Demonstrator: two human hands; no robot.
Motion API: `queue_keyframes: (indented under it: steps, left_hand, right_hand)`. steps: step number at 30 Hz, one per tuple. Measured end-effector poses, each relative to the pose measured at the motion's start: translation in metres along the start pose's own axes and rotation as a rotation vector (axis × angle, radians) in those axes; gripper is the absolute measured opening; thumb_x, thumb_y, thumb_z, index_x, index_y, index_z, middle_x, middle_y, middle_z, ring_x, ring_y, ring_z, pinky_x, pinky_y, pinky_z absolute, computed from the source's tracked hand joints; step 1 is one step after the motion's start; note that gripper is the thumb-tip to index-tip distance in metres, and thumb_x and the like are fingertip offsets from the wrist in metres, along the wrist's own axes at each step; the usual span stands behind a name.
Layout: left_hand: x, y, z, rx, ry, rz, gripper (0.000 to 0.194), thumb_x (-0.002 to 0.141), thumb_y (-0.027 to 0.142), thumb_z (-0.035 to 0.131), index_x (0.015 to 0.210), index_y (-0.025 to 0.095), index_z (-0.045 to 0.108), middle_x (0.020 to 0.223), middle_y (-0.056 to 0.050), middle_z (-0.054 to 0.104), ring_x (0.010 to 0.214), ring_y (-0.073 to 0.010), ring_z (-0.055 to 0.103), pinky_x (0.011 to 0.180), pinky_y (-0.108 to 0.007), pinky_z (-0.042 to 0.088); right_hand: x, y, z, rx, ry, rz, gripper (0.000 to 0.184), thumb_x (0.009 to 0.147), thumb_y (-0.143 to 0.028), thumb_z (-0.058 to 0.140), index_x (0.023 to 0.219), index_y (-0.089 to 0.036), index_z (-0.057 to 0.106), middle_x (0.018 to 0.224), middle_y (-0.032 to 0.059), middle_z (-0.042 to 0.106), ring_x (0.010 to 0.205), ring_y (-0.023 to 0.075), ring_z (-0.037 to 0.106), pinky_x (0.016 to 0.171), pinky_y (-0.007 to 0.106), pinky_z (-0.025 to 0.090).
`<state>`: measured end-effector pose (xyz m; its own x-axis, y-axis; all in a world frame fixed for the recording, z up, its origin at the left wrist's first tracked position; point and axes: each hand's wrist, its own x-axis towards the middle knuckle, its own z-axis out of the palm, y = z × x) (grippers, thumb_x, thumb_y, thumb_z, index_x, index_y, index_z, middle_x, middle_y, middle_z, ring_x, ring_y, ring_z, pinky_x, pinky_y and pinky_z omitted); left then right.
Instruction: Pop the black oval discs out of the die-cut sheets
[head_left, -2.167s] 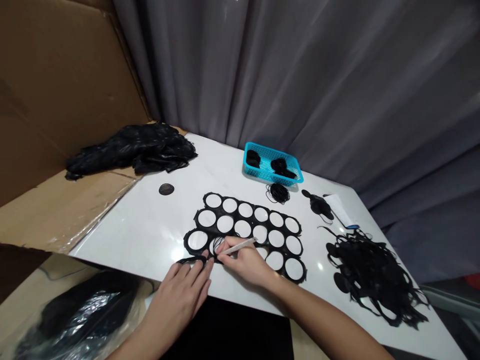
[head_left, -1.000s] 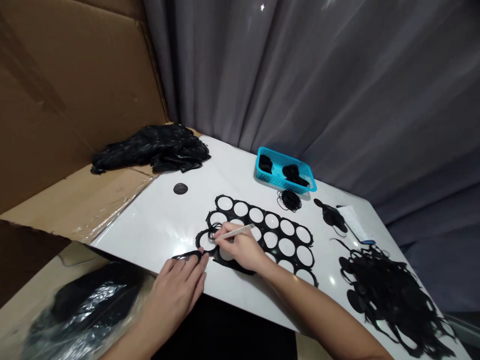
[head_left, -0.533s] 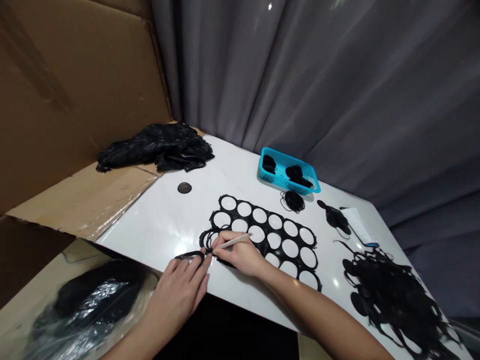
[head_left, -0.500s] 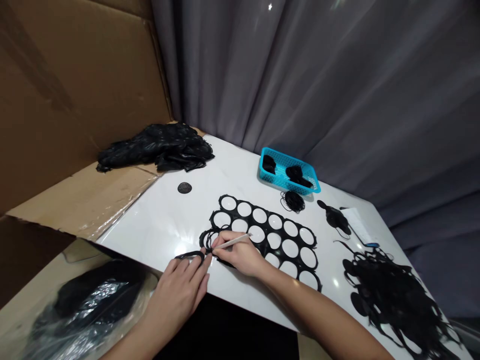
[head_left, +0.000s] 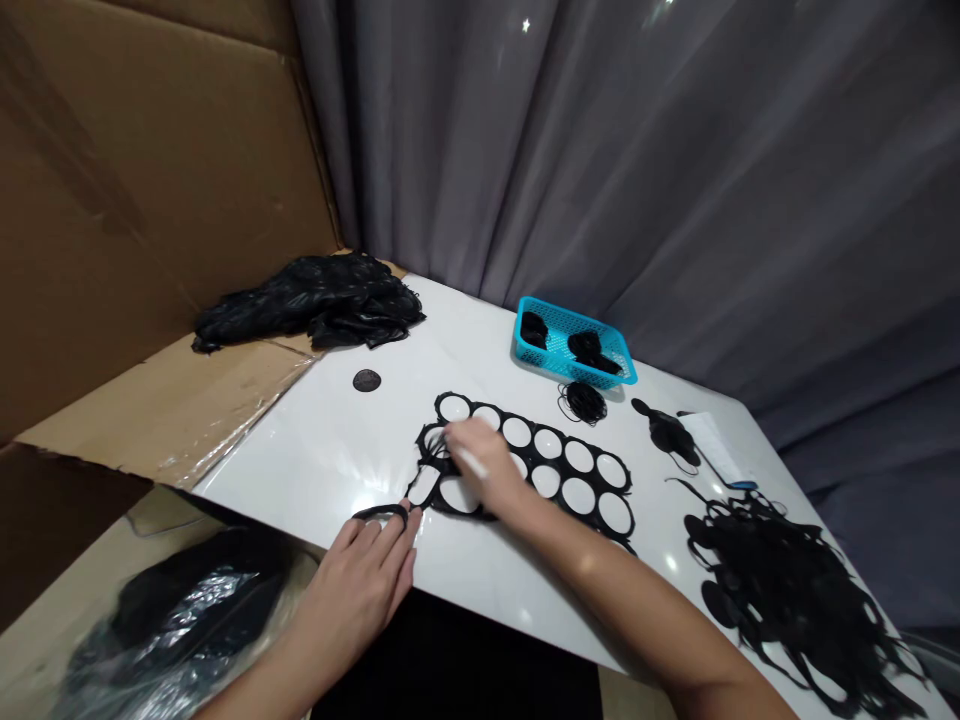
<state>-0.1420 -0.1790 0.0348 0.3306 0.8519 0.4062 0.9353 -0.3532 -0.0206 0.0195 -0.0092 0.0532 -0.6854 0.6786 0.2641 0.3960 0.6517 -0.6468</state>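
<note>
A black perforated sheet [head_left: 534, 462] with rows of round holes lies on the white table. My right hand [head_left: 487, 465], smeared by motion, is closed on a slim white pen-like tool [head_left: 471, 460] above the sheet's left part. Thin black strands [head_left: 433, 445] hang at its fingertips. My left hand [head_left: 367, 565] is at the table's front edge, its fingers pressed together over a looped black strip [head_left: 382, 512]. Its fingertips touch the sheet's near left corner, where one hole looks pulled out of round. The right hand hides part of the sheet.
A blue basket [head_left: 574, 343] holds black pieces. A coil of black rings [head_left: 583, 402] lies before it. Tangled black offcuts [head_left: 795, 590] spread at right, near a white paper [head_left: 716, 450]. A black heap [head_left: 319, 300], cardboard [head_left: 172, 410] and a black disc [head_left: 367, 380] are left.
My right hand has moved away from my left hand, up over the sheet, with the tool and thin strands. The sheet's near left corner is now stretched. My left hand has hardly moved.
</note>
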Motion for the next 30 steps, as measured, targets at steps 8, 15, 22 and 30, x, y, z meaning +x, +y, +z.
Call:
queue_keyframes:
  steps: [8, 15, 22, 30]
  left_hand:
    - [0.013, -0.034, -0.015, -0.449, -0.126, -0.225, 0.032, 0.100, 0.027, 0.045, 0.125, 0.025, 0.066, 0.100, -0.005, 0.071, 0.079, -0.0207, 0.067, 0.075, -0.033, 0.046]
    - [0.135, -0.052, -0.040, -1.262, -0.219, -0.396, 0.074, 0.083, 0.049, 0.072, 0.147, 0.025, 0.044, 0.130, -0.010, 0.063, 0.098, -0.0229, 0.061, 0.082, -0.033, 0.049]
    - [0.215, 0.004, -0.013, -1.200, -0.381, -0.167, 0.073, 0.082, 0.037, 0.071, 0.148, 0.025, 0.040, 0.098, -0.003, 0.066, 0.089, -0.0216, 0.060, 0.080, -0.034, 0.046]
    - [0.277, 0.015, 0.020, -1.445, -0.507, -0.321, 0.058, 0.092, 0.039, 0.059, 0.144, 0.018, 0.045, 0.086, -0.004, 0.069, 0.095, -0.0243, 0.064, 0.094, -0.042, 0.041]
  right_hand:
    - [0.020, 0.016, -0.082, 0.334, 0.190, 0.351, 0.015, 0.079, -0.027, 0.062, 0.069, -0.022, 0.053, 0.087, 0.0035, 0.072, 0.082, 0.0209, 0.061, 0.074, 0.032, 0.044]
    - [-0.020, -0.016, -0.111, 0.900, -0.059, 0.456, 0.034, 0.064, -0.029, 0.082, 0.065, -0.020, 0.049, 0.085, 0.0031, 0.074, 0.078, 0.0178, 0.064, 0.069, 0.028, 0.044]
    - [-0.045, 0.006, -0.145, 0.953, 0.172, 0.477, 0.041, 0.060, -0.035, 0.086, 0.064, -0.020, 0.048, 0.076, 0.0012, 0.071, 0.070, 0.0162, 0.061, 0.067, 0.029, 0.043]
    - [-0.084, 0.044, -0.189, 0.675, 0.340, 0.481, 0.027, 0.074, -0.034, 0.077, 0.070, -0.020, 0.054, 0.094, 0.0054, 0.075, 0.087, 0.0201, 0.065, 0.076, 0.032, 0.043]
